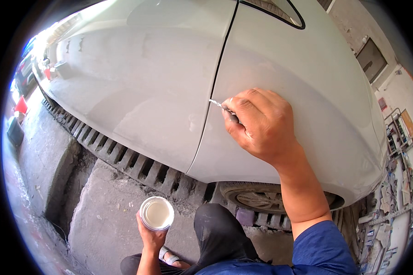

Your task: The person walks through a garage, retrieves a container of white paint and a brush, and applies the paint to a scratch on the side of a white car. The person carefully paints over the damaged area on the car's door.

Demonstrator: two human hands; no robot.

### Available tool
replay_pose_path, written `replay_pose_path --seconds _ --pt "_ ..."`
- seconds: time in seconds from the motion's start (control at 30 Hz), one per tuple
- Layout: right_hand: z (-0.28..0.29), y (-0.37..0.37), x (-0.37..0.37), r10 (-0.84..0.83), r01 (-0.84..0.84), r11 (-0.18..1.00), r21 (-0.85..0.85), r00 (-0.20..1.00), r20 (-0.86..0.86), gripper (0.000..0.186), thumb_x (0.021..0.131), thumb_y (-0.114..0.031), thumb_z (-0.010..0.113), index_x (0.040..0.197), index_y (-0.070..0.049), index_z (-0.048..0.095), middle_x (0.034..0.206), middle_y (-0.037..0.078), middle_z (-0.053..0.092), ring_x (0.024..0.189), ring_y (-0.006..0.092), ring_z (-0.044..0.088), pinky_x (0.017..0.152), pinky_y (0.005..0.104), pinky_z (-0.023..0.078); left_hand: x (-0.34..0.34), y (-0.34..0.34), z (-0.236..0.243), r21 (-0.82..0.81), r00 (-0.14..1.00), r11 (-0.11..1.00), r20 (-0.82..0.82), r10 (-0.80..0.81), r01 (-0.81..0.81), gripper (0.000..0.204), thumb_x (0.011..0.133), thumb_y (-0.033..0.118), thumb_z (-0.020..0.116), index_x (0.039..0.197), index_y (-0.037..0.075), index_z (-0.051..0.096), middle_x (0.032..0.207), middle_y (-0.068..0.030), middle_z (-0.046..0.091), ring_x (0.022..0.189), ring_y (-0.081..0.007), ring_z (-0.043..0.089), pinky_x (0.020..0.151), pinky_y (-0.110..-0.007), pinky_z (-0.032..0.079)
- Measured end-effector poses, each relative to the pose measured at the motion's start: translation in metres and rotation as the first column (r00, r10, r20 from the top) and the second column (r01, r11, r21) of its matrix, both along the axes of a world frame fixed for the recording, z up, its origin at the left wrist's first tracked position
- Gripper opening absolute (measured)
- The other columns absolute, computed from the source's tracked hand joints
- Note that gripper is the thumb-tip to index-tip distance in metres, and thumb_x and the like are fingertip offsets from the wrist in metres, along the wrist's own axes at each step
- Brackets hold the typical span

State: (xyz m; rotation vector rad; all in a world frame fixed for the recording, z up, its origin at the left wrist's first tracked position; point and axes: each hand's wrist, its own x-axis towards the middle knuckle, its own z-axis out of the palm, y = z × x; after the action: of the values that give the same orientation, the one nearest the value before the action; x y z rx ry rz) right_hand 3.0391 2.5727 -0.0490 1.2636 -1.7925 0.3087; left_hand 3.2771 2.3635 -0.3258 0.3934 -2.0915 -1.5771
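Note:
My right hand [264,121] is closed in a pinch around a small paintbrush [217,103], its thin tip coated in white. That tip touches the dark seam [220,64] between two panels of a pale car, the door [156,87] on the left and the rear side panel [316,119] on the right. Lower down, my left hand [151,237] grips a round can [157,198] from below, held upright and away from the car. Cream-white paint [159,214] shows inside it. Grey matte patches spread over both panels.
A rear wheel [261,196] sits under the panel. Slotted grating [119,151] runs along the floor below the door, beside broken concrete [110,206]. My bent knee [220,227] is close to the car. Cluttered racks [399,160] stand at the right.

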Motion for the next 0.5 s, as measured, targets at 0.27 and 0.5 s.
replay_pose_path --seconds 0.27,0.5 --pt "-0.0004 -0.0001 0.0003 -0.004 0.004 1.0 0.017 1.0 -0.005 0.021 0.063 -0.005 0.075 0.079 -0.008 0.062 0.071 0.002 0.058 0.062 0.0189 0.059 0.053 0.0312 0.044 -0.0009 0.0012 0.0015 0.013 1.0 1.0 -0.027 -0.011 0.011 0.063 0.071 0.009 0.08 0.123 0.001 0.045 0.111 -0.0118 0.061 0.102 -0.0235 0.061 0.091 -0.034 0.047" --pt "-0.0011 -0.0021 -0.0006 0.006 -0.006 0.999 -0.046 1.0 -0.004 0.022 0.064 -0.005 0.075 0.08 -0.007 0.061 0.071 0.003 0.059 0.062 0.0195 0.059 0.052 0.0317 0.045 -0.001 0.002 0.0058 -0.011 1.0 1.0 -0.016 -0.02 0.019 0.063 0.071 0.008 0.079 0.123 0.001 0.044 0.111 -0.0118 0.061 0.102 -0.0234 0.06 0.092 -0.034 0.046"
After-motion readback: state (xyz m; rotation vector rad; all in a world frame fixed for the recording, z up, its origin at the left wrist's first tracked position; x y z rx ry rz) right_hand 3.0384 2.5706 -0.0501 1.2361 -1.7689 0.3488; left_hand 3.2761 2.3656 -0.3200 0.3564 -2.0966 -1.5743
